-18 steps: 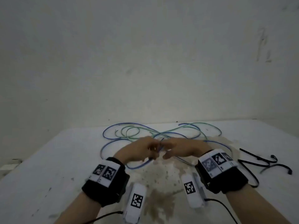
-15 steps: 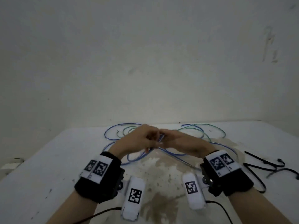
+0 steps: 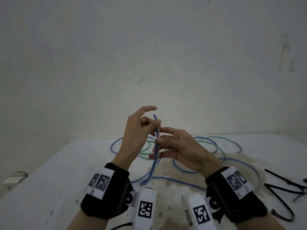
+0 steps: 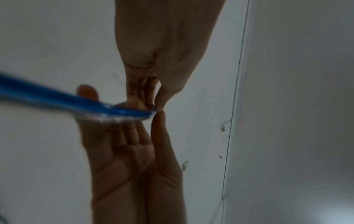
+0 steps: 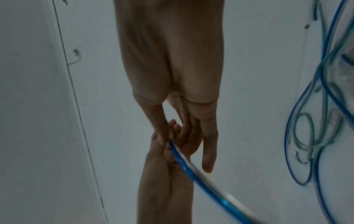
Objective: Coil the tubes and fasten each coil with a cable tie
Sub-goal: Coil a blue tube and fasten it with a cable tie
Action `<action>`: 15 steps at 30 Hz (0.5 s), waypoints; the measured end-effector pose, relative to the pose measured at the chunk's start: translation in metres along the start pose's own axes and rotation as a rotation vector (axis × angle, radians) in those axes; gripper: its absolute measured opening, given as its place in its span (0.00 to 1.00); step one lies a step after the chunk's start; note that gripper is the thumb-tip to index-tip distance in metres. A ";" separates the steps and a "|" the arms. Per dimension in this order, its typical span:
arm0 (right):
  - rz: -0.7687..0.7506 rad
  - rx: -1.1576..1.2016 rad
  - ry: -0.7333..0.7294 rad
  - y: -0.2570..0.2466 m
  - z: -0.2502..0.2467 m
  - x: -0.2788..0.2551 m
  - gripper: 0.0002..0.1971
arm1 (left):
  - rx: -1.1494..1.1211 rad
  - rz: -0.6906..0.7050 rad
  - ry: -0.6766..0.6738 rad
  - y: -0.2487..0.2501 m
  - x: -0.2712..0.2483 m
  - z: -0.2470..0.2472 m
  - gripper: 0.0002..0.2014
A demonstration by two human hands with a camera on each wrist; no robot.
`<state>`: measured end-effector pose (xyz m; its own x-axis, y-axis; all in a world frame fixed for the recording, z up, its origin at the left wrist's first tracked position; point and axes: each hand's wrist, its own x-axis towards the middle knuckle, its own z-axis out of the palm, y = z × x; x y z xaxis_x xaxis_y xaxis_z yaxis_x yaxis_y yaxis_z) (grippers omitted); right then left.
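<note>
Blue tube (image 3: 156,143) between both hands' fingers (image 3: 150,121)

Head camera looks down toward twelve o'clock at the table (image 3: 49,171); both wrist cameras, close, share the blue tube (image 4: 57,97)

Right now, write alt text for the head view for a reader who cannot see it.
Two hands, left hand and right hand, pinch a blue tube lifted above a white table. The rest of it lies tangled with a green tube behind, and black cable ties lie at the right.
</note>
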<state>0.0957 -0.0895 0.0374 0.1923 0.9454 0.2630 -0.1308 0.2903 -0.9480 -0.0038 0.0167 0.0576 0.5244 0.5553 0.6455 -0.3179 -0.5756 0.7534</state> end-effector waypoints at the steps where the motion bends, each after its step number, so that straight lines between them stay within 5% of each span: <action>1: 0.004 -0.006 0.051 -0.001 0.001 0.001 0.08 | 0.048 0.019 0.007 -0.004 0.002 -0.003 0.09; 5: -0.007 -0.253 0.247 -0.010 -0.006 0.005 0.06 | 0.415 0.051 -0.065 -0.019 0.003 -0.018 0.09; 9: 0.008 -0.613 0.217 -0.016 -0.010 0.003 0.09 | 0.836 0.250 -0.202 -0.014 -0.007 -0.020 0.05; 13: -0.071 -0.811 0.212 -0.026 -0.008 -0.003 0.09 | 0.568 0.017 -0.497 -0.005 -0.010 -0.019 0.08; 15: -0.062 -0.797 0.214 -0.034 -0.008 -0.007 0.09 | 0.407 -0.066 -0.517 0.000 -0.011 -0.021 0.09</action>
<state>0.1068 -0.1073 0.0664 0.3681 0.8593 0.3552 0.5996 0.0726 -0.7970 -0.0261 0.0228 0.0531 0.8766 0.2958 0.3796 -0.0013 -0.7874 0.6165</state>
